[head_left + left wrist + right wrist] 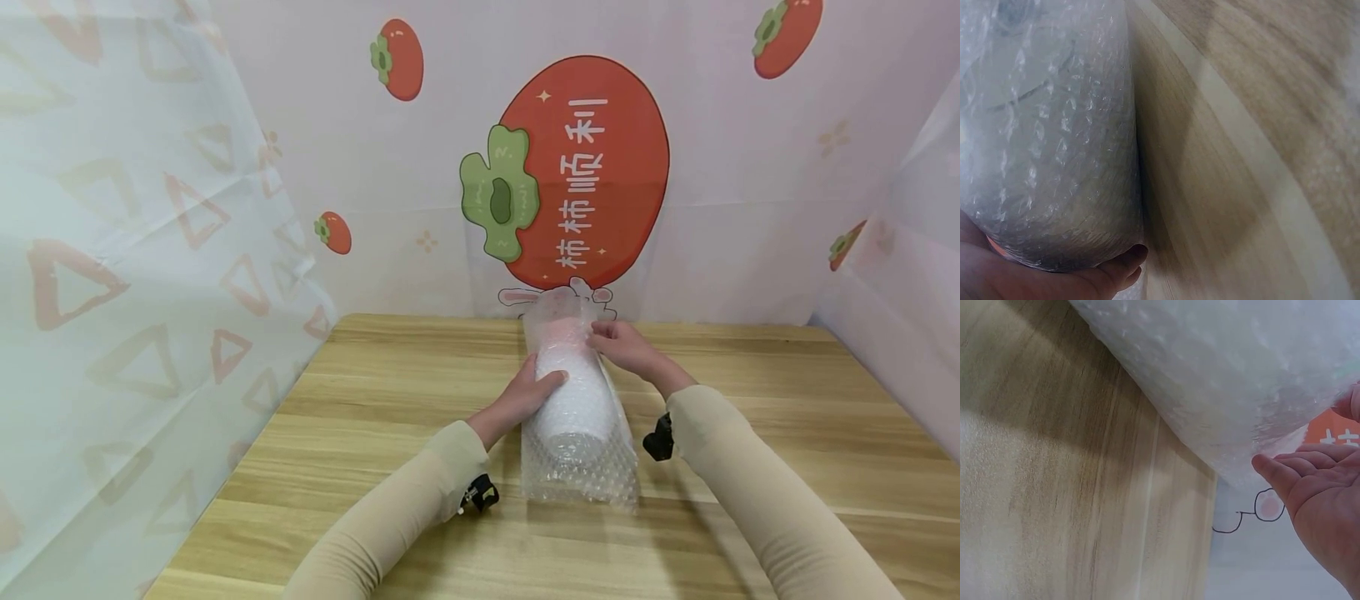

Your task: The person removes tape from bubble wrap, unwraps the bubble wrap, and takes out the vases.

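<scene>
Evidently the left hand (pixel 522 392) is wrapped round a white cylinder (pixel 573 408), thumb on top, through bubble wrap (pixel 551 487), while the right hand (pixel 622 346), fingers bent, seems to pinch the sheet's far right edge. If either grip slackened, the slick plastic might slide or the bundle roll; an overly hard tug might tear the wrap. It sits mid-counter, pointing toward the patterned backdrop (pixel 405 275) just beyond the far edge, so forward room is tight; bare counter (pixel 390 400) spreads widely left and right.
</scene>
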A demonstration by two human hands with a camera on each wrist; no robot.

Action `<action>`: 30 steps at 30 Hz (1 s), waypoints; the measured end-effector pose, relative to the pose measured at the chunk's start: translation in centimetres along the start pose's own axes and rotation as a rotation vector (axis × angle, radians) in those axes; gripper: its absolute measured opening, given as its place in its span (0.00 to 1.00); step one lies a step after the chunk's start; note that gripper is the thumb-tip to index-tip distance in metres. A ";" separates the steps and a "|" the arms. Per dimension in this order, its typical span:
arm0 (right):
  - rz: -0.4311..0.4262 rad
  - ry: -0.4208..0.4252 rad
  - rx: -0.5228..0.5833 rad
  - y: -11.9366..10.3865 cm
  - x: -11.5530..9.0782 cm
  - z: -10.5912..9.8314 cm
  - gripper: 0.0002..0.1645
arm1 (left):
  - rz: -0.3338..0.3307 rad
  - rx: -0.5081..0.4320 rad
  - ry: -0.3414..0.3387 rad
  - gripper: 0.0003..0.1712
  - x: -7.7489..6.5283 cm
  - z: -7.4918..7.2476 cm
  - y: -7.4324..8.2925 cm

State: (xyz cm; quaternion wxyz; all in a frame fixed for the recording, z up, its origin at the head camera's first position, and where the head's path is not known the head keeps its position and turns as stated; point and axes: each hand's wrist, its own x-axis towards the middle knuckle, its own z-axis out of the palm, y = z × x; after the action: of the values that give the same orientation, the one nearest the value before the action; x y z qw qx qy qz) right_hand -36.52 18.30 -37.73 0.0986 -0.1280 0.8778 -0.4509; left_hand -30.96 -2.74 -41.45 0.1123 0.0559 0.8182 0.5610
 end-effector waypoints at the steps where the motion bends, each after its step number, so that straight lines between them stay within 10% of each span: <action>1: 0.002 -0.002 -0.003 0.0 0.0 0.0 0.35 | -0.003 0.005 0.003 0.49 0.0 0.0 0.0; 30: 0.062 0.004 -0.038 -0.6 1.6 -1.3 0.43 | -0.012 0.011 -0.012 0.49 0.2 0.0 -0.3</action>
State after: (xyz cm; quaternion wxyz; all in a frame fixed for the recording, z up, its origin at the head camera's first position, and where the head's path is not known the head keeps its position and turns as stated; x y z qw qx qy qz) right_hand -38.34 18.50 -36.60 0.1084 -0.1017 0.8899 -0.4313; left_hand -31.19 -2.82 -41.74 0.1205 0.0549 0.8208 0.5556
